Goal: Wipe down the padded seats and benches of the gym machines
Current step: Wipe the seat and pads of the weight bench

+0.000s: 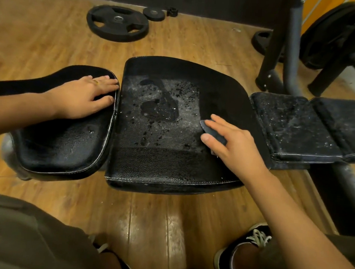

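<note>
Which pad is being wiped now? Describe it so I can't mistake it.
Above the wooden floor, find the widest, middle pad, between the rounded left pad and creased right pad. The right hand holds a cloth on it. Only it carries a big wet, foamy patch.

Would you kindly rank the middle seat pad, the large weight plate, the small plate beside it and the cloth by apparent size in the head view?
1. middle seat pad
2. large weight plate
3. small plate and cloth: alike; cloth nearer, partly covered
</note>
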Motion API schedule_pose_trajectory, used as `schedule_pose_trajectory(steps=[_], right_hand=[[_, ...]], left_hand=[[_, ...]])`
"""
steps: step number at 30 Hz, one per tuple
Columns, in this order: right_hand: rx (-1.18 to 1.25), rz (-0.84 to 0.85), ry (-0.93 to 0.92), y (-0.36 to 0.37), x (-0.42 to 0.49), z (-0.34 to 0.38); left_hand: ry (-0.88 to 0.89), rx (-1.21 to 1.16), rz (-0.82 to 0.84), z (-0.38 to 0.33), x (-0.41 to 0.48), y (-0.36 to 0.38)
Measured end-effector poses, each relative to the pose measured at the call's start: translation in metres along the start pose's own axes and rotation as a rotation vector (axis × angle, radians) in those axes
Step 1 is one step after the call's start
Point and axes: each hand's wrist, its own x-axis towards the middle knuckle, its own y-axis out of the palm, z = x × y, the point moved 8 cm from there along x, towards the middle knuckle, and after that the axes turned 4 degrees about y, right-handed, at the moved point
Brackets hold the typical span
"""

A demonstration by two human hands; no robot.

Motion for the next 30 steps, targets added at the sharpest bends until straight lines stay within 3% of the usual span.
schedule_pose_trajectory(steps=[4, 10, 12, 14, 19, 23, 26, 30], right_hand=[[-0.044, -0.081, -0.018, 0.0, 0.007, 0.001], [0.001, 0.501, -0.119, 0.002, -0.005, -0.01], [-0.104, 0.559, -0.174, -0.001, 0.002, -0.012], [-0.128, 0.459, -0.219, -0.001, 0.011, -0.013], [-0.043, 0.031, -0.278, -0.007, 0.021, -0.011], [-0.072, -0.165, -0.253, -0.008, 0.02, -0.004], [-0.089, -0.143, -0.153, -0.001, 0.015, -0.002], [-0.167, 0.117, -0.225, 0.0, 0.012, -0.002]], left_hand=[[0.004, -0.004, -0.024, 0.0, 0.0, 0.0], [0.011, -0.003, -0.034, 0.003, 0.0, 0.001], [0.013, -0.01, -0.022, 0.003, 0.0, 0.002], [0.015, -0.012, -0.027, 0.004, 0.0, 0.001], [0.021, 0.001, -0.021, 0.004, 0.0, 0.002], [0.023, 0.001, -0.03, 0.004, 0.001, 0.002], [0.025, 0.004, -0.028, 0.005, 0.001, 0.003], [0.026, 0.008, -0.026, 0.006, 0.002, 0.004]])
